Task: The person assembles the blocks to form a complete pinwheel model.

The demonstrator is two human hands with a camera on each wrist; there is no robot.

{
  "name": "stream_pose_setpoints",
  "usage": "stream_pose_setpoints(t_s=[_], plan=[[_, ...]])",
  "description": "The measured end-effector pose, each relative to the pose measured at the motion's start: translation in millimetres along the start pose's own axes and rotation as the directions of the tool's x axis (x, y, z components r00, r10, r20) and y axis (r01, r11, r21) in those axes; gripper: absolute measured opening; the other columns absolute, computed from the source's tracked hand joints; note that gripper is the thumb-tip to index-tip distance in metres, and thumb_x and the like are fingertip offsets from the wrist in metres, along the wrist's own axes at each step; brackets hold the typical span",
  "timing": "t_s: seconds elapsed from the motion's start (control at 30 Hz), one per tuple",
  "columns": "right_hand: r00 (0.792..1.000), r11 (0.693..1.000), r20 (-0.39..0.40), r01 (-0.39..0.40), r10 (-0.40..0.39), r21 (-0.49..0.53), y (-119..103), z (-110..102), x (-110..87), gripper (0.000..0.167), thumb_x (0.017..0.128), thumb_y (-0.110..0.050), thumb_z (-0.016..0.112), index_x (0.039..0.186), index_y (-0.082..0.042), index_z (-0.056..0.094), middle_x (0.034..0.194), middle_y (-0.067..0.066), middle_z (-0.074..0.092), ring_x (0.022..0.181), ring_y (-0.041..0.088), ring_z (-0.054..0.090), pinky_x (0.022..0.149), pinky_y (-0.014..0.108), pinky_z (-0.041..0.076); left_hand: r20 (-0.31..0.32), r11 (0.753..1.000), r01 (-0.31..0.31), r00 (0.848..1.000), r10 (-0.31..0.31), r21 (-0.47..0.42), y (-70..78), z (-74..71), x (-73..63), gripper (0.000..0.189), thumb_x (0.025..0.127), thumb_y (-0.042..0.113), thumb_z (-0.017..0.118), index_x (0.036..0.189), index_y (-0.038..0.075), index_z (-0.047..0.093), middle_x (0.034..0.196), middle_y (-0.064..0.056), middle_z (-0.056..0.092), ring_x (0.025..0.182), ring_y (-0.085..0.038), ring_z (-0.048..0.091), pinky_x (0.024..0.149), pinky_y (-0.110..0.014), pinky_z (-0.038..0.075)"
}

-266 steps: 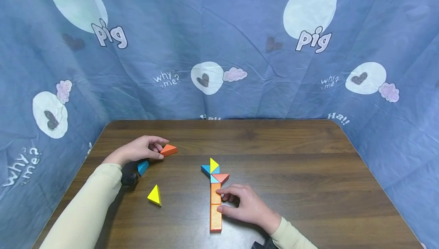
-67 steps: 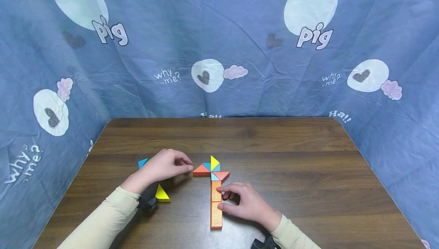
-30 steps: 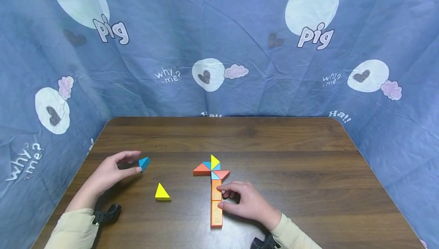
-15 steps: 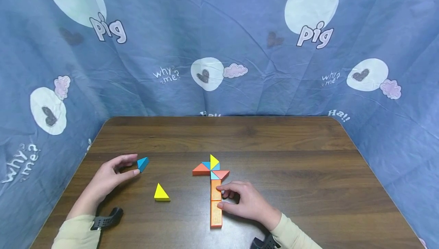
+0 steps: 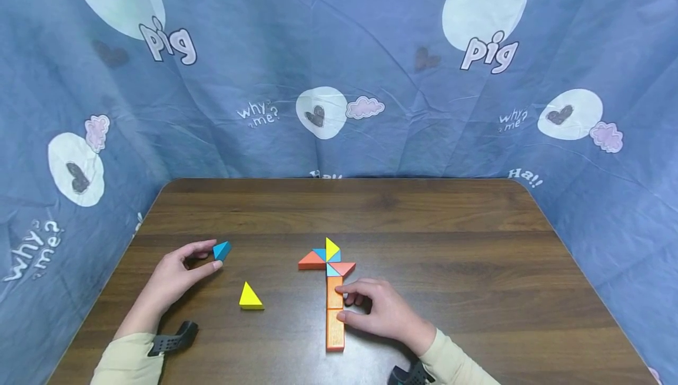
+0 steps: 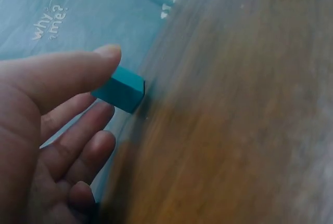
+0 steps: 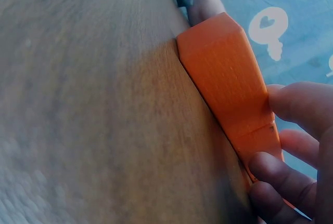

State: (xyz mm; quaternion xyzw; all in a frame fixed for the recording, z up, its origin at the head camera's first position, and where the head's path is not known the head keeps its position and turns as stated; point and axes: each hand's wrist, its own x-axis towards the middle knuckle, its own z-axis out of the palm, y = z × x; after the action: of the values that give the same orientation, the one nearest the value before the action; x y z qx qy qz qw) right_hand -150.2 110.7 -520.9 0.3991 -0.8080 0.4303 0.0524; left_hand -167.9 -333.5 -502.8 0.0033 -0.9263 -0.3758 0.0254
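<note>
At the left of the head view, my left hand (image 5: 172,273) pinches a blue triangular block (image 5: 221,250) between thumb and forefinger. The left wrist view shows the thumb (image 6: 78,70) against the blue block (image 6: 122,91), with the other fingers loosely bent below. My right hand (image 5: 384,311) rests its thumb and forefinger on two orange rectangular blocks (image 5: 335,332) laid end to end. Beyond them is a pinwheel of triangular blocks: a red one (image 5: 312,261) on the left, a pink-red one (image 5: 343,268) on the right, a yellow one (image 5: 331,249) on top, with blue pieces between.
A loose yellow triangular block (image 5: 250,298) lies on the brown wooden table (image 5: 450,226), between my left hand and the orange blocks. A blue printed cloth (image 5: 254,67) hangs behind the table and along its sides.
Earlier, my left hand held the red triangle, which then joined the pinwheel's left side. It has since moved left to the blue block and taken hold of it. My right hand stays put.
</note>
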Motion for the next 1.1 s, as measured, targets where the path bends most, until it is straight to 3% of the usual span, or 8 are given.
stream_pose_setpoints(t_s=[0.47, 0.8, 0.93, 1.1], plan=[[1.0, 1.0, 0.013, -0.027, 0.027, 0.004, 1.4, 0.6, -1.5, 0.035, 0.084, -0.029, 0.079, 0.117, -0.017, 0.071, 0.086, -0.008, 0.065, 0.076, 0.003, 0.059, 0.072, 0.016, 0.048, -0.051, 1.0, 0.015, 0.999, -0.014, 0.026, 2.7, 5.3, -0.3, 0.059, 0.087, 0.051, 0.072, 0.13, 0.012, 0.064, 0.115, -0.01, 0.068, 0.103, -0.027, 0.06, 0.086, -0.048, 0.044], [0.999, 0.999, 0.018, -0.039, 0.039, -0.006, 1.9, 1.0, -3.5, 0.036, 0.084, -0.032, 0.08, 0.116, -0.018, 0.071, 0.087, -0.01, 0.065, 0.077, 0.001, 0.058, 0.072, 0.017, 0.048, -0.112, 0.998, 0.019, 0.994, -0.013, 0.053, 1.0, 9.2, -1.7, 0.052, 0.086, 0.053, 0.072, 0.12, 0.014, 0.069, 0.107, -0.005, 0.07, 0.094, -0.02, 0.059, 0.078, -0.035, 0.045], [0.998, 0.998, 0.027, -0.061, 0.061, 0.005, 1.5, -0.5, -1.0, 0.037, 0.084, -0.032, 0.08, 0.117, -0.018, 0.071, 0.087, -0.008, 0.065, 0.077, 0.002, 0.059, 0.072, 0.017, 0.049, -0.138, 0.999, 0.027, 0.99, -0.022, 0.029, 2.9, 9.0, -1.7, 0.051, 0.087, 0.052, 0.071, 0.123, 0.015, 0.067, 0.11, -0.004, 0.069, 0.095, -0.016, 0.059, 0.077, -0.029, 0.046], [0.999, 1.0, 0.015, -0.028, 0.028, 0.004, 2.4, 0.7, 0.4, 0.036, 0.084, -0.029, 0.08, 0.116, -0.017, 0.071, 0.086, -0.008, 0.065, 0.076, 0.002, 0.059, 0.071, 0.017, 0.049, -0.154, 1.0, 0.025, 0.988, -0.026, -0.011, 7.4, 5.4, -3.6, 0.051, 0.087, 0.051, 0.071, 0.124, 0.017, 0.067, 0.11, -0.003, 0.069, 0.094, -0.009, 0.059, 0.074, -0.022, 0.046]])
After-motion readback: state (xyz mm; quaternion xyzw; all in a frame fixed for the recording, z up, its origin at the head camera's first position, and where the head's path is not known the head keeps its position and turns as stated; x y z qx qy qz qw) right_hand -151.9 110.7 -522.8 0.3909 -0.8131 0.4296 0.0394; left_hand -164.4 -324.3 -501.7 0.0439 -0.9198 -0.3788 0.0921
